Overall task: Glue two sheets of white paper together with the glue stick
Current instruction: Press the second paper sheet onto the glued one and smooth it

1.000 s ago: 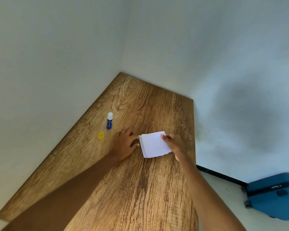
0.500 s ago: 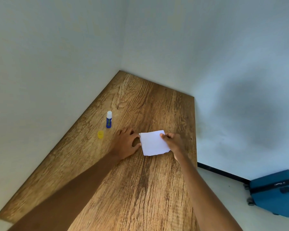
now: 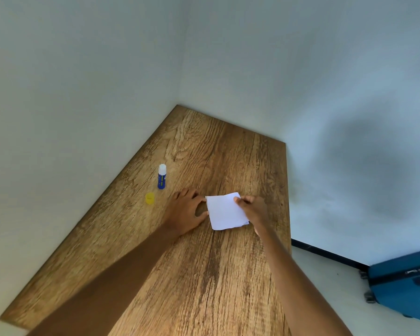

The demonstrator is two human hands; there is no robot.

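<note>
1. The white paper point(image 3: 224, 211) lies flat on the wooden tabletop point(image 3: 204, 275), close to its right edge and about midway along its length; a second sheet's edge peeks out along the near side, so the two lie stacked.
2. The right hand point(image 3: 252, 210) rests on the paper's right side, its fingers point(image 3: 239, 201) curled down and pinching the far right corner.
3. The left hand point(image 3: 186, 212) lies on the tabletop just beside the paper's left edge, fingers relaxed and spread, thumb and forefinger tips touching that edge without gripping it.
4. The glue stick point(image 3: 162, 177) stands upright near the tabletop's left edge, uncapped, white top above a blue body; its label has a green strip, but the writing is too small to read.
5. The yellow cap point(image 3: 150, 198) sits apart from the stick, just nearer along the same left edge.
6. A blue suitcase point(image 3: 403, 284) stands on the floor beyond the tabletop's right edge; no brand is legible.
</note>
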